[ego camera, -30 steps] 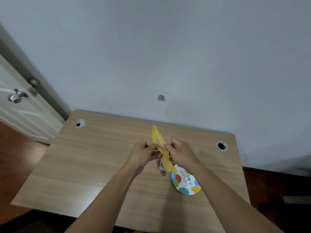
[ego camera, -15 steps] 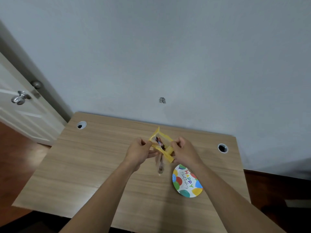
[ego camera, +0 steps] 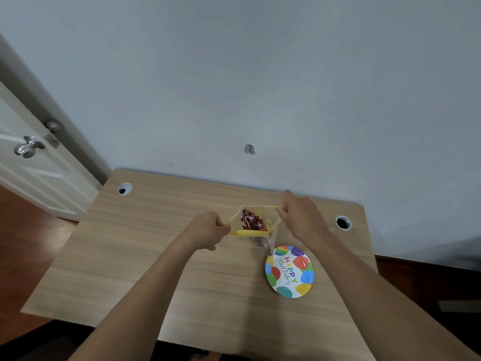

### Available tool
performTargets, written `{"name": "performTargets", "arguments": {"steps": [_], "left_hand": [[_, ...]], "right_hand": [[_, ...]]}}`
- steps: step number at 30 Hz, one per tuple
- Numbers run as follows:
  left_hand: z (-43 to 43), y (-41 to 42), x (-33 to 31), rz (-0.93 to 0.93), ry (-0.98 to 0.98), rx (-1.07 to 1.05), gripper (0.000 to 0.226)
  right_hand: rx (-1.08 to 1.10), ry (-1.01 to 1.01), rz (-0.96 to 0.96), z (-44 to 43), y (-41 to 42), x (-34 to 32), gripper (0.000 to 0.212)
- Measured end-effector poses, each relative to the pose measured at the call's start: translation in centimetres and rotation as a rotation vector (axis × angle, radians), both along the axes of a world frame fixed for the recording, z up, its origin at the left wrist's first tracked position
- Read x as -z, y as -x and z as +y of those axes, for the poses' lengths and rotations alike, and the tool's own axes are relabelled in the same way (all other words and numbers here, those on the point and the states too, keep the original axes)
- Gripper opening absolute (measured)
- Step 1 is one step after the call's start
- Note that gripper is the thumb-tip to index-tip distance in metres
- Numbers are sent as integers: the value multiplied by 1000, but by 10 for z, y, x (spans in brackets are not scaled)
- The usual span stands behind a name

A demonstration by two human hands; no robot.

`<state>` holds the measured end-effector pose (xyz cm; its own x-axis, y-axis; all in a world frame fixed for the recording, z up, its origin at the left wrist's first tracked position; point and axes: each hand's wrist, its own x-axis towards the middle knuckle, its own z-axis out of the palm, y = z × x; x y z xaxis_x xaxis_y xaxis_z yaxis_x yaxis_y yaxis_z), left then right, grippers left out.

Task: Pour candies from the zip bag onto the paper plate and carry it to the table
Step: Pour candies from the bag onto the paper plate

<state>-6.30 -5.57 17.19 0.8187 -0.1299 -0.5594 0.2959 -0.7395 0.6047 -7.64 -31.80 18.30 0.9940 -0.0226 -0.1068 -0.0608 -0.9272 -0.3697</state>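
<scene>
A clear zip bag [ego camera: 250, 232] with a yellow zip strip hangs above the wooden desk [ego camera: 135, 256], its mouth pulled wide apart. Red and purple wrapped candies [ego camera: 253, 221] show inside the mouth. My left hand [ego camera: 208, 231] pinches the left side of the yellow rim and my right hand [ego camera: 299, 216] pinches the right side. A round paper plate [ego camera: 289, 271] with coloured dots and "Happy Birthday" lettering lies flat on the desk just below and right of the bag, under my right forearm. No candies lie on the plate.
The desk stands against a pale wall and has two round cable holes, a left cable hole [ego camera: 124, 189] and a right cable hole [ego camera: 343, 222]. A white door with a metal knob [ego camera: 27, 148] is at the far left. Dark wooden floor surrounds the desk.
The bag's mouth went from pinched nearly flat to pulled wide apart. My hands moved away from each other, the right one farther right, and the candies inside came into sight.
</scene>
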Motion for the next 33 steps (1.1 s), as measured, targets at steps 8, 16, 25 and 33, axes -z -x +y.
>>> {"name": "performTargets", "arguments": {"steps": [8, 16, 25, 33], "left_hand": [[5, 2, 52, -110, 318, -124, 25], [-47, 17, 94, -428, 294, 565, 88], [-86, 43, 106, -406, 330, 364, 33], [-103, 67, 116, -231, 353, 211, 40]], "right_hand": [[-45, -60, -27, -17, 13, 1, 24], [-114, -264, 45, -60, 27, -14, 32], [334, -837, 201, -97, 63, 8, 40], [657, -1210, 457, -84, 118, 89, 81]]}}
